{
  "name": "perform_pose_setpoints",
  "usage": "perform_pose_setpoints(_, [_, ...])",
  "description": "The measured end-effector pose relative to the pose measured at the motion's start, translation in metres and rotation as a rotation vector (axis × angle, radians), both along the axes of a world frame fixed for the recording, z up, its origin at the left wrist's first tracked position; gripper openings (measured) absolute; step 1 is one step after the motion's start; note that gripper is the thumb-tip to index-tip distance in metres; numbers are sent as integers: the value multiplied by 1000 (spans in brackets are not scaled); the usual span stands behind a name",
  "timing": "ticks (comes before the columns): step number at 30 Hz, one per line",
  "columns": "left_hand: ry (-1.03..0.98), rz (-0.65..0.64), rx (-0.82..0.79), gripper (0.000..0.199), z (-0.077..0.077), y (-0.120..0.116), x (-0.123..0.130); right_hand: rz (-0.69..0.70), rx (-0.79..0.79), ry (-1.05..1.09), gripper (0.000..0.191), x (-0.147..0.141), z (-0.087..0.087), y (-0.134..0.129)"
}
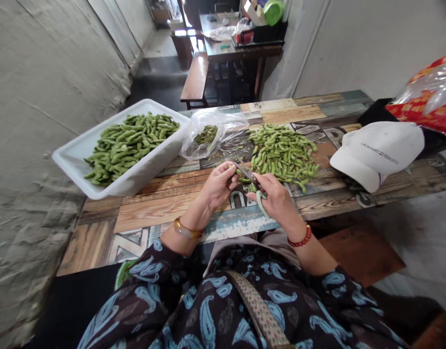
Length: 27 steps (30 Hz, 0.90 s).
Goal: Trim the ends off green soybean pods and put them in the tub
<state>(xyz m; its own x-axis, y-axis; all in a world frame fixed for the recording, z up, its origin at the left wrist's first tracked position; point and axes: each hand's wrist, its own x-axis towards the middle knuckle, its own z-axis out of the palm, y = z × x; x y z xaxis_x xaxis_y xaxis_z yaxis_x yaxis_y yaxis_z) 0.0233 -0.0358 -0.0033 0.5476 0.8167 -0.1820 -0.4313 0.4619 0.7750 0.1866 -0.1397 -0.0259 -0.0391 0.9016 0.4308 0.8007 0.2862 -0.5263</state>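
My right hand [276, 196] is closed around a pair of scissors [261, 199] with pale green handles. Their dark blades point up and left toward my left hand [220, 186]. The fingers of that hand are pinched on a green soybean pod [231, 166], mostly hidden at the blade tips. Just beyond my right hand lies a loose pile of soybean pods [281, 152] on the patterned wooden table [161, 206]. To the left, a white plastic tub [150, 167] holds a heap of pods [130, 143]. Between tub and pile, a clear plastic bag [190, 140] contains small green trimmings [206, 134].
A white cap [381, 148] rests at the table's right, beside a red and gold plastic package [426, 97]. A rough grey wall [34, 97] rises at the left. Farther off are a wooden bench [196, 77] and a second table [223, 51] with assorted items.
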Motion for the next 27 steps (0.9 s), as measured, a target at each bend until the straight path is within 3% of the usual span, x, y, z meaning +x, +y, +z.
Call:
perform_pose_setpoints(11, [215, 18, 120, 24, -2, 1, -1, 32, -120, -93, 50, 3, 7, -4])
perform_pose_setpoints(19, [237, 103, 110, 32, 1, 10, -5, -152, -44, 3, 48, 27, 1, -7])
perform_pose_setpoints(22, [328, 54, 263, 26, -2, 11, -2, -189, -14, 28, 45, 35, -2, -7])
perform_pose_setpoints(27, [635, -12, 758, 5, -14, 7, 9, -190, -24, 39, 44, 36, -3, -9])
